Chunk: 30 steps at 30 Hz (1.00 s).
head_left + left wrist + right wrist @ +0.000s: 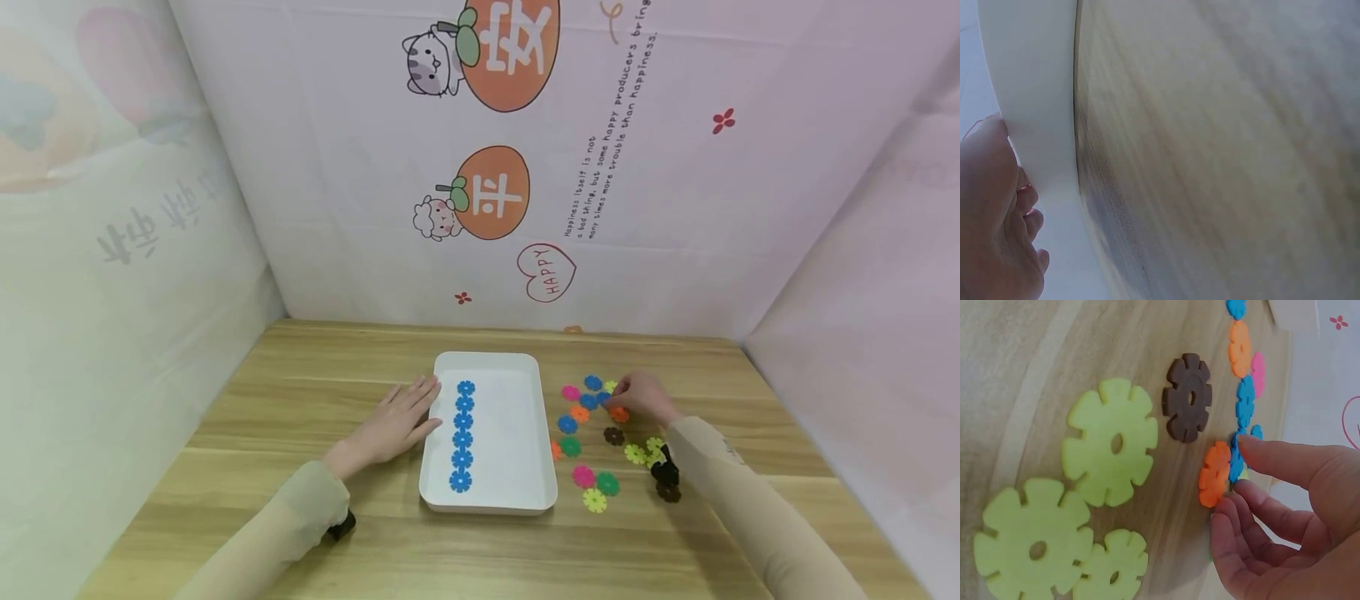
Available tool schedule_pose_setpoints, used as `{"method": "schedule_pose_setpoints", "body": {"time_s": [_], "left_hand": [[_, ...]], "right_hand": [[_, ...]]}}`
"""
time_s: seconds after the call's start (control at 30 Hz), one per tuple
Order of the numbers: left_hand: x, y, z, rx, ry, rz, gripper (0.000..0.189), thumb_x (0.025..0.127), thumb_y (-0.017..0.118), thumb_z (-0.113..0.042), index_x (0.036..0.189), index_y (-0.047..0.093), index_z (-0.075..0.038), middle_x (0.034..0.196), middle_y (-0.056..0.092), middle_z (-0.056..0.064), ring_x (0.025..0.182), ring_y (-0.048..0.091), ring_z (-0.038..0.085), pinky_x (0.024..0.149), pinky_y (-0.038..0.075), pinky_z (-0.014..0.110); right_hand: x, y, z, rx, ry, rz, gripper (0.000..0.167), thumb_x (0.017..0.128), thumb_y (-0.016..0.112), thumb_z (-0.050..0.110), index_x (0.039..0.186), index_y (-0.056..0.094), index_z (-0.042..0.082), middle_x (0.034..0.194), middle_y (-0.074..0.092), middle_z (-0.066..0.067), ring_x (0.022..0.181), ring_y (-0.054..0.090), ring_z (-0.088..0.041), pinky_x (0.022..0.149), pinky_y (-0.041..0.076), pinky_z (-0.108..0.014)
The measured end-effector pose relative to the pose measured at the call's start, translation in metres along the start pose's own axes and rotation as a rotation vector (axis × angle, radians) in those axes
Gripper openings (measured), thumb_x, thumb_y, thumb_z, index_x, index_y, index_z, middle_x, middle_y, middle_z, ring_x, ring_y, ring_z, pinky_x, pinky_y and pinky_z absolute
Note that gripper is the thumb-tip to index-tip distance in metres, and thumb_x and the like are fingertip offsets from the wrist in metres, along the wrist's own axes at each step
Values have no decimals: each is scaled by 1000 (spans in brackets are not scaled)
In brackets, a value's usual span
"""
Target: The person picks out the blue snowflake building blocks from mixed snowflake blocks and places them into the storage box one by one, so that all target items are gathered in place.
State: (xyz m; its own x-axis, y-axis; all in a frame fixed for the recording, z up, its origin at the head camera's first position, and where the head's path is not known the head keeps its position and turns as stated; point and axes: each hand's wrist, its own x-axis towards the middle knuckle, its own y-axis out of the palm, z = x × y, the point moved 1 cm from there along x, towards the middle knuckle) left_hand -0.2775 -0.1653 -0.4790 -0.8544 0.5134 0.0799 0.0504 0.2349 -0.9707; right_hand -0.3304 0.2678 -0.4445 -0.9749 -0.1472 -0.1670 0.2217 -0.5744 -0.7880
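Observation:
My left hand [397, 421] rests with straight fingers against the left rim of a white tray [510, 433]; in the left wrist view its thumb touches the tray wall [1035, 112]. Inside the tray, several blue snowflake discs [462, 438] form a column along the left side. To the right of the tray, my right hand [647, 398] is among loose discs. Thumb and index finger pinch a blue snowflake disc [1236, 461], partly hidden by the fingertips. An orange disc [1215, 475] lies right beside it, and a brown disc [1188, 398] is close by.
Loose snowflake discs in several colours lie on the wooden table [360, 508] right of the tray, among them a pink disc [583, 476], a green disc [607, 483] and yellow-green discs [1110, 442]. Printed white cloth [637, 275] hangs behind and along both sides.

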Motion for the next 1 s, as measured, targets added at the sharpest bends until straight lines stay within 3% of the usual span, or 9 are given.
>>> {"method": "schedule_pose_setpoints", "body": {"time_s": [0.2,0.43,0.7,0.83,1.0], "left_hand": [[0,0,1,-1,-1,-1,69,105,37,-50,159,19,-10,167,18,9,155,18,30,124,15,59],[0,0,1,3,-9,4,69,105,36,-50,159,18,-10,167,17,8,155,18,29,125,14,58],[0,1,1,9,-5,-1,69,105,37,-49,159,19,-10,167,18,8,155,18,30,125,15,58],[0,0,1,12,7,-7,68,106,38,-48,159,20,-9,167,19,9,155,20,31,124,17,58],[0,-1,1,5,15,-5,68,106,38,-47,159,20,-8,166,20,10,154,20,31,124,17,59]], "right_hand": [[6,4,0,-17,28,-22,26,84,77,18,78,61,-2,66,58,-4,61,44,-12,56,39,-25],[8,2,-1,-23,55,-8,25,84,77,17,88,65,-5,76,65,-11,68,52,-15,59,44,-25],[10,1,-3,-13,55,-1,25,85,76,16,92,63,-5,79,64,-8,72,55,-16,62,46,-25],[14,3,-4,-12,43,9,25,85,76,19,77,61,2,64,55,0,61,46,-12,57,40,-24],[18,6,-5,-17,20,13,37,85,76,20,61,49,13,52,39,7,51,33,-9,52,31,-25]]}}
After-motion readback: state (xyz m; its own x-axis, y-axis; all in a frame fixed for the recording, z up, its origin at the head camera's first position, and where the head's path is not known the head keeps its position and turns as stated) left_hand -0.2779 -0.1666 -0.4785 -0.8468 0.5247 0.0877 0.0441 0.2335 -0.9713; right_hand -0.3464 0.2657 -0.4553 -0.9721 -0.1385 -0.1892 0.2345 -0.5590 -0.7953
